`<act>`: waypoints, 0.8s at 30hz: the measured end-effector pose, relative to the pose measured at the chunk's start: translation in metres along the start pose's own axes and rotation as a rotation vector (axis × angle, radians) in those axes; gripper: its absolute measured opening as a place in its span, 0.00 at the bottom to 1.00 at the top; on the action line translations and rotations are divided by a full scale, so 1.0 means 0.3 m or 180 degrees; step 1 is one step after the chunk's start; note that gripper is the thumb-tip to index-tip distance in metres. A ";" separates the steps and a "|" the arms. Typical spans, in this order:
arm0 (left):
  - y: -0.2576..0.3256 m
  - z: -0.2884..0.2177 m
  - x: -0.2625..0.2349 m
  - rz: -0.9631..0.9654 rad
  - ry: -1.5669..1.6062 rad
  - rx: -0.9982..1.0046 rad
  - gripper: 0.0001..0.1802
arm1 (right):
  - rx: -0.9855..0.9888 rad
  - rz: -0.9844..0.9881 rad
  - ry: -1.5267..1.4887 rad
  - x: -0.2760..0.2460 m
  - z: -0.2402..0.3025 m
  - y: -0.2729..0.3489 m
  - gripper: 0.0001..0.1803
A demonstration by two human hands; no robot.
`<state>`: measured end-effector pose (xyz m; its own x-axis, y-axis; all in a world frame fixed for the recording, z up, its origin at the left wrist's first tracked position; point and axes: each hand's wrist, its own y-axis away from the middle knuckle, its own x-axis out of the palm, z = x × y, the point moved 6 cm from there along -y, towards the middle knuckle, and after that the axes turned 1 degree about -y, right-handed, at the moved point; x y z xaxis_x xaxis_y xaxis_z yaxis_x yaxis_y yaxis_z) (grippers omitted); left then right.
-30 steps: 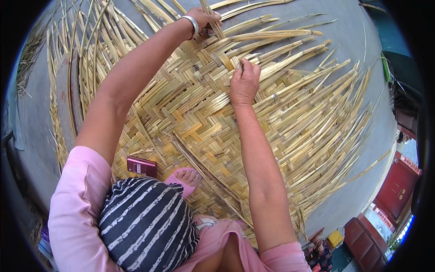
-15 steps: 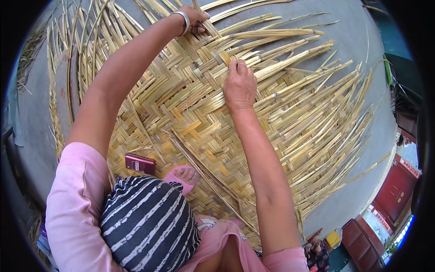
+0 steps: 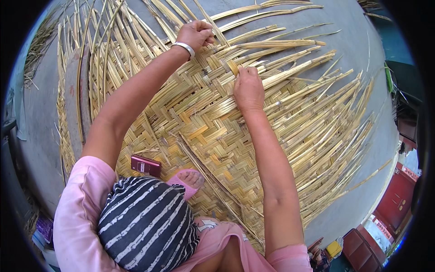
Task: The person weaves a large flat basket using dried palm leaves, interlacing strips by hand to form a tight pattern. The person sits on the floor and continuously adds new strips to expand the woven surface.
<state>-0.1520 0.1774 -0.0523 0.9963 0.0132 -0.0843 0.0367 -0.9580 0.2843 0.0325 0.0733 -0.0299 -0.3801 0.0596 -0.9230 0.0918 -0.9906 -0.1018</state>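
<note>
My right hand (image 3: 249, 89) is partly closed, fingers bent down onto the woven strips near the far edge of the mat (image 3: 229, 174), just beside a folded yellow strip (image 3: 233, 67); its underside is hidden, so I cannot tell whether it pinches anything. My left hand (image 3: 195, 35) is higher up, over the far edge of the mat, fingers loosely curled. A long pale strip (image 3: 210, 20) runs beside its fingertips, but I cannot tell whether they have hold of it. A silvery bracelet (image 3: 185, 47) circles that wrist.

The mat spreads beneath both arms, woven in a slanting zigzag, and lies on a grey floor (image 3: 355, 47). Unwoven strip ends (image 3: 326, 109) fan out past its right edge, and more (image 3: 102, 27) bristle from its far left corner. By its left edge lies a long greyish board (image 3: 72, 97).

Nearer my body, a few loose stalks (image 3: 210, 174) lie slantwise across the mat toward its near edge. To their left is a foot in a pink slipper (image 3: 177, 180), and next to it, toward the left edge, a flat maroon device (image 3: 146, 166). My knee, under dark striped cloth (image 3: 147, 222), covers the near left corner.

Beyond the floor's right edge stands a red panel (image 3: 395, 197), with a small yellow thing (image 3: 334, 249) nearer me, and past its far left corner lies a heap of dry stalks (image 3: 43, 50)
</note>
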 end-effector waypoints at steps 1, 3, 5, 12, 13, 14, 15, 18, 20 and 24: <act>-0.004 0.002 0.047 0.0237 -0.0342 0.0197 0.11 | 0.0189 0.0105 -0.0209 -0.012 -0.002 -0.021 0.12; -0.001 -0.023 0.134 0.0509 -0.1581 0.0976 0.13 | 0.0189 -0.0111 -0.0595 -0.020 -0.032 -0.066 0.12; 0.000 -0.066 0.231 0.0571 -0.3037 0.1401 0.17 | 0.0596 -0.0164 -0.1109 0.001 -0.115 -0.108 0.13; -0.109 -0.032 0.286 0.1576 -0.2989 0.0576 0.21 | 0.2036 -0.0122 -0.3787 0.019 -0.218 -0.225 0.24; -0.120 -0.021 0.282 0.1580 -0.2602 0.0377 0.18 | 0.2190 -0.0196 -0.3997 0.029 -0.236 -0.242 0.25; -0.120 -0.019 0.279 0.1612 -0.2308 0.0230 0.16 | 0.2348 -0.0273 -0.4210 0.036 -0.253 -0.260 0.26; -0.118 -0.017 0.273 0.1640 -0.2012 0.0085 0.14 | 0.2260 -0.0222 -0.4414 0.035 -0.261 -0.279 0.22; -0.119 -0.007 0.258 0.1742 -0.1533 -0.0085 0.10 | 0.2456 -0.0263 -0.4990 -0.001 -0.250 -0.308 0.15; -0.121 -0.008 0.246 0.1811 -0.1409 -0.0101 0.11 | 0.2496 -0.0143 -0.5075 0.008 -0.269 -0.328 0.11; -0.118 -0.001 0.235 0.2005 -0.1267 -0.0547 0.10 | 0.2700 0.0047 -0.5002 0.017 -0.298 -0.334 0.09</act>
<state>-0.0829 0.2123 -0.0681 0.7313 -0.6563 -0.1858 -0.4852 -0.6920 0.5345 0.1036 0.1839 -0.0577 -0.8644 0.3913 0.3158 -0.1566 -0.8062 0.5706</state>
